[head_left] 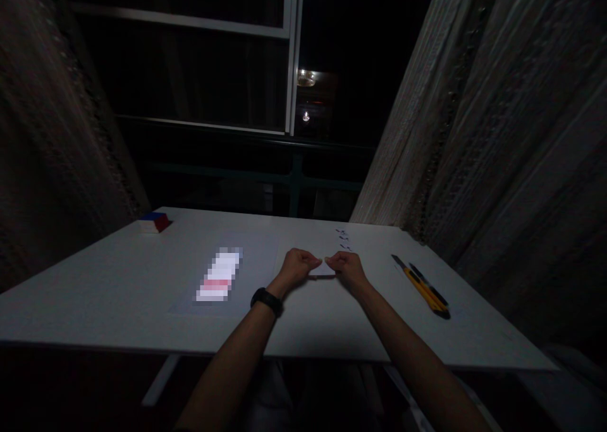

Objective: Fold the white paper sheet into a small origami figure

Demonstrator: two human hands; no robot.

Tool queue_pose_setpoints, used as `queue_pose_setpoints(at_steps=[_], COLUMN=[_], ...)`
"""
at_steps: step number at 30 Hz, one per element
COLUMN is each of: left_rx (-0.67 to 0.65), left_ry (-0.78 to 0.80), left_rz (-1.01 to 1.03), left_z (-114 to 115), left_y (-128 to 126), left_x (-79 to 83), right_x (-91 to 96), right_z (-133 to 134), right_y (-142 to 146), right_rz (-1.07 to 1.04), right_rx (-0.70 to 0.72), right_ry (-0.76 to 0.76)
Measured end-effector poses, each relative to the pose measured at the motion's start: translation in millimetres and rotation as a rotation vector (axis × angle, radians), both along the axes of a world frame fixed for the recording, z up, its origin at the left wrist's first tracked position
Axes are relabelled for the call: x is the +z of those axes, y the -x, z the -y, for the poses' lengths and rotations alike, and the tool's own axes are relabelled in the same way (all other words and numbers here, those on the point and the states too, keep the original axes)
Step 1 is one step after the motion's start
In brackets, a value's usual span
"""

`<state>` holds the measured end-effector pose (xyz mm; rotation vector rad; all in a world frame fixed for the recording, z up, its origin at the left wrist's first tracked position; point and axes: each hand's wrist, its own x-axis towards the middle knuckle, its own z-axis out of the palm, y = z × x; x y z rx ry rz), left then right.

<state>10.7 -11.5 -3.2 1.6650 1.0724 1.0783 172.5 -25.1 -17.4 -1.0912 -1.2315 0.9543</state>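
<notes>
Between my two hands is a small piece of white paper (322, 270), held just over the table. My left hand (298, 265), with a black band on its wrist, pinches the left side of the paper. On the other side my right hand (348, 267) grips it in the same way, thumb and fingers closed. Both thumb tips come close together above the paper. Several small dark marks or pieces (342, 239) lie in a column just beyond my right hand; the dimness hides what they are.
A yellow box cutter (422, 290) and a black pen (427, 283) lie at the right. A lit, pixelated rectangle (219, 275) rests on a pale sheet at the left. A blue, red and white block (154, 222) sits at the white table's (118, 293) far left. Curtains hang on both sides.
</notes>
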Motion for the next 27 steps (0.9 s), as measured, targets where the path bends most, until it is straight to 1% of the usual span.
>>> queue_pose_setpoints(at_steps=[3,8,10,12,14,16,20,24,27], left_rx=[0.011,-0.092,-0.061,0.004,0.037,0.033,-0.01,-0.059,-0.039], left_ry=[-0.006,0.138,0.16,0.144,0.118,0.106,0.092,0.022,-0.047], left_rz=[0.0,0.166,0.192,0.164,0.129,0.119,0.102,0.008,-0.079], left_z=[1.8,1.5,-0.8,-2.7,-3.1,-1.7,2.1,3.9,5.7], left_y=[0.0,-2.9,-3.2,-2.5,-1.7,-1.4,-1.8,-1.7,-2.4], left_x=[2.2,1.0,-1.5,-3.4,-3.8,-2.4,1.1,2.1,3.5], right_x=[2.1,1.3,1.8,2.5,3.0,3.1,4.1,4.6,2.7], right_z=[1.4,-1.6,-1.5,-0.6,0.4,1.0,2.3,2.8,1.4], right_y=[-0.3,-3.1,-3.3,-2.4,-0.9,0.2,-0.1,-1.6,-1.0], right_rz=[0.044,0.016,-0.004,-0.009,-0.003,-0.012,-0.017,0.12,0.244], right_rx=[-0.016,-0.057,-0.055,-0.038,-0.017,-0.011,-0.046,-0.028,-0.063], right_ry=[0.0,-0.018,-0.022,-0.014,-0.008,-0.004,-0.025,-0.117,-0.16])
